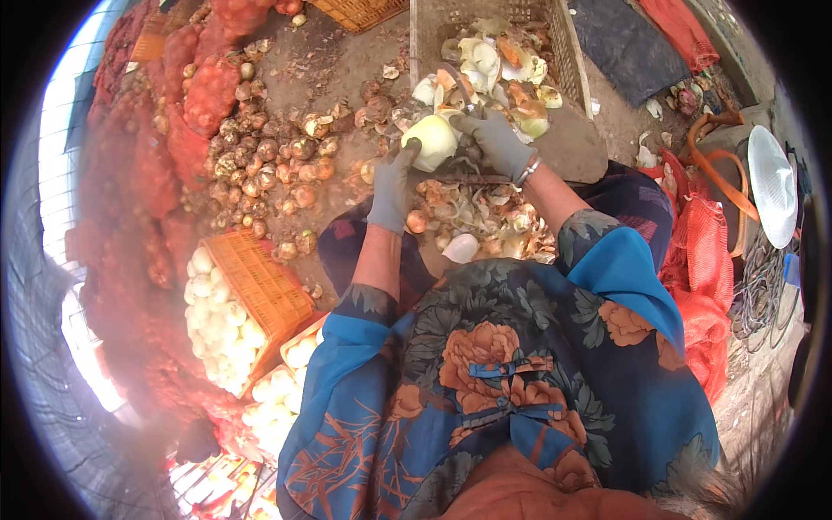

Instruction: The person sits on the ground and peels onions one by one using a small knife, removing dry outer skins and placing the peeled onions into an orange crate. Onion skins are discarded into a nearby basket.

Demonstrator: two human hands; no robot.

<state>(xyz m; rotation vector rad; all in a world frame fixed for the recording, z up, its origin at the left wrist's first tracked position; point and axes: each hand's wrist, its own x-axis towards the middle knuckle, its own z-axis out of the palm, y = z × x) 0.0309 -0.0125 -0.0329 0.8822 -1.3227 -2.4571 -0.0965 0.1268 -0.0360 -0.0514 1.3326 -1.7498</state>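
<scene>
A large pale peeled onion [431,144] is gripped in my left hand [392,190], which wears a grey glove with a dark thumb. My right hand [499,144], in a matching glove, is closed around what looks like a knife. Its thin curved blade [464,87] points up and away from me, and the handle is hidden in the fist. The right fingertips come close to the onion's right side; whether they touch it I cannot tell. Beyond both hands, onion skins and cut pieces [481,64] lie heaped in a plastic crate [571,55].
Many unpeeled onions [260,159] cover the ground at left, beside red mesh sacks [211,94]. An orange crate [263,286] of peeled onions leans at lower left. Peelings [484,214] lie between my knees. Red netting [705,260] and a white plastic basket [772,185] are at right.
</scene>
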